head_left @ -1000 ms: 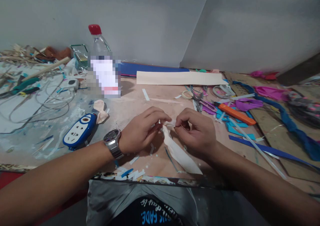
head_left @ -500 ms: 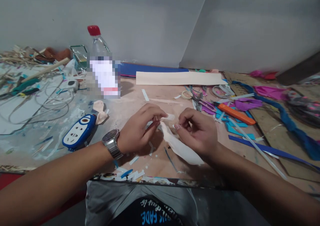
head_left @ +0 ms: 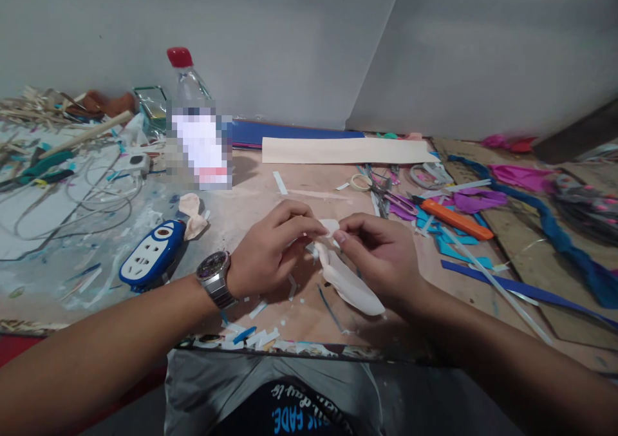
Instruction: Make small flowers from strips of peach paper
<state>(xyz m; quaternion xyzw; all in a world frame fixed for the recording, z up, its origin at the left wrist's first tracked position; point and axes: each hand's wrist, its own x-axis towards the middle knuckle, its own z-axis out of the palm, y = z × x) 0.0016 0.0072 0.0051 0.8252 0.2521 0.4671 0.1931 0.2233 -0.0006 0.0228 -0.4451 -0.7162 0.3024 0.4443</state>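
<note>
Between my hands, in the middle of the table, is a pale cream strip of thin, soft material (head_left: 355,288), gathered at its middle; paper or cloth, I cannot tell. Its long end hangs toward the table's front edge, and a short end shows between my fingertips. My left hand (head_left: 270,246), with a metal watch (head_left: 214,270) on the wrist, pinches the gathered part. My right hand (head_left: 381,249) is closed, thumb and forefinger pinching the short end from the right. A similar twisted cream piece (head_left: 194,216) lies to the left, beside a blue-and-white power strip (head_left: 152,252).
A red-capped bottle (head_left: 188,88) stands at back left. A flat cream strip (head_left: 338,151) lies along the back. On the right are scissors (head_left: 381,188), an orange utility knife (head_left: 454,219) and coloured scraps. White cables and wood sticks lie at left.
My right hand has moved slightly left and now meets the short end of the cream strip at my left fingertips. The hanging end has shifted a little.
</note>
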